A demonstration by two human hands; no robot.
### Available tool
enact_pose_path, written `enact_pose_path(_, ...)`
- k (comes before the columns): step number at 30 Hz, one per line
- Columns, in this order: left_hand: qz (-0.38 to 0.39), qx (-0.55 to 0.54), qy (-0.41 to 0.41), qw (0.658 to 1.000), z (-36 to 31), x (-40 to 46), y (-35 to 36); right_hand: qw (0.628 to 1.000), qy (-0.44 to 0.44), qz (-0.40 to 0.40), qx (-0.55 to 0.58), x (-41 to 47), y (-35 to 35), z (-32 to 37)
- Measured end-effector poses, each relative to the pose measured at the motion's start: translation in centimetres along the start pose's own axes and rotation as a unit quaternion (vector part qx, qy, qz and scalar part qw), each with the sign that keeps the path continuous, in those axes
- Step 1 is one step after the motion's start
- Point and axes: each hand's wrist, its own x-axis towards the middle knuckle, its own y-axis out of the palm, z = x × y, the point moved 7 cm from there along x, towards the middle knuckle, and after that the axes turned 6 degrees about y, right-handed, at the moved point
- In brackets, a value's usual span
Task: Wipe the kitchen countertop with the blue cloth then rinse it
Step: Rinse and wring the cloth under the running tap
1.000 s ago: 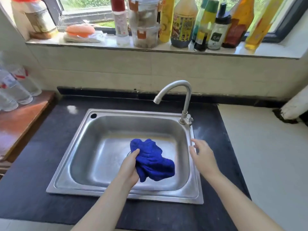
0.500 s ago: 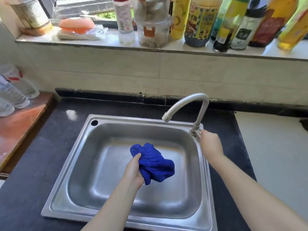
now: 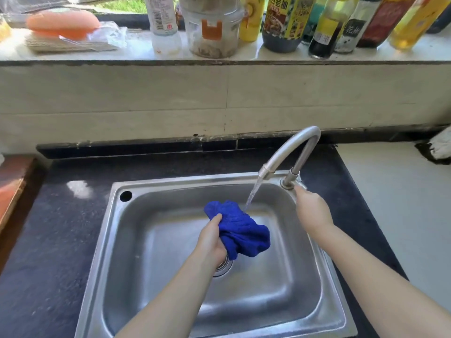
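Observation:
My left hand (image 3: 211, 239) grips the bunched blue cloth (image 3: 240, 229) over the middle of the steel sink (image 3: 156, 301). A thin stream of water (image 3: 252, 195) runs from the curved tap (image 3: 292, 150) onto the cloth's upper right edge. At the tap's base, my right hand (image 3: 312, 212) holds the tap handle (image 3: 300, 184), its fingertips hidden behind the hand. The black countertop (image 3: 58, 240) surrounds the sink.
A window ledge (image 3: 136, 53) above the tiled wall carries several bottles and jars and an orange sponge (image 3: 63, 23). A wooden board (image 3: 12, 181) lies at the left. A white counter (image 3: 400, 208) extends to the right of the black one.
My right hand has reached the tap handle and water has started running. My left hand has lifted the cloth up under the stream. The view has moved closer to the sink.

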Motion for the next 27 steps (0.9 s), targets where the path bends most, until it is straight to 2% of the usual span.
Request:
enact_pose_path(3, 0.04, -0.044, -0.062, 0.996, 0.3, -0.4, 0.5, 0.994, 0.037, -0.007, 0.106, -1.5, -0.1, -0.1)
enact_pose_path(6, 0.053, -0.015, -0.041, 0.998, 0.4, 0.8, 0.2, 0.966, 0.047, -0.027, 0.253, -6.1, 1.3, 1.3)
enact_pose_path(8, 0.062, -0.015, -0.027, 0.998, 0.4, 2.1, 0.2, 0.91, 0.055, 0.035, 0.409, -8.8, 3.5, 3.8)
enact_pose_path(10, 0.075, 0.0, -0.01, 0.997, 0.7, 2.5, 0.2, 0.822, 0.075, 0.163, 0.54, -10.4, 6.4, 7.1)
enact_pose_path(12, 0.116, 0.033, -0.007, 0.993, 1.5, 2.1, 0.5, 0.754, 0.086, 0.247, 0.602, -11.0, 8.8, 9.1)
enact_pose_path(15, 0.164, 0.077, 0.018, 0.983, 1.2, 0.8, 0.6, 0.694, 0.123, 0.297, 0.644, -9.7, 11.0, 9.2)
enact_pose_path(17, 0.13, 0.092, 0.079, 0.984, -0.2, 1.0, -0.6, 0.626, 0.188, 0.319, 0.686, -9.1, 12.0, 8.3)
enact_pose_path(18, 0.082, 0.103, 0.122, 0.984, -1.3, 1.2, -1.7, 0.592, 0.21, 0.339, 0.7, -9.2, 12.3, 8.1)
enact_pose_path(19, 0.021, 0.133, 0.17, 0.976, -2.4, 1.6, -3.0, 0.575, 0.215, 0.366, 0.699, -9.2, 12.6, 7.8)
enact_pose_path(21, -0.083, 0.26, 0.248, 0.929, -4.0, 2.4, -5.0, 0.584, 0.203, 0.419, 0.665, -9.4, 13.0, 7.2)
enact_pose_path(22, -0.105, 0.336, 0.259, 0.899, -4.2, 2.8, -5.3, 0.587, 0.19, 0.44, 0.652, -9.5, 13.0, 6.9)
enact_pose_path(23, -0.093, 0.396, 0.237, 0.882, -3.7, 3.3, -5.1, 0.587, 0.172, 0.455, 0.647, -9.4, 12.9, 6.8)
enact_pose_path(24, -0.056, 0.431, 0.188, 0.881, -2.7, 3.9, -4.7, 0.583, 0.157, 0.467, 0.646, -9.2, 12.6, 6.7)
enact_pose_path(25, -0.013, 0.43, 0.132, 0.893, -1.5, 4.1, -4.2, 0.582, 0.142, 0.479, 0.642, -9.0, 12.4, 6.6)
enact_pose_path(26, 0.023, 0.396, 0.095, 0.913, -0.6, 4.1, -3.7, 0.582, 0.128, 0.492, 0.635, -8.8, 12.1, 6.6)
enact_pose_path(27, 0.049, 0.345, 0.092, 0.933, -0.3, 4.0, -2.9, 0.585, 0.118, 0.501, 0.627, -8.6, 12.0, 6.6)
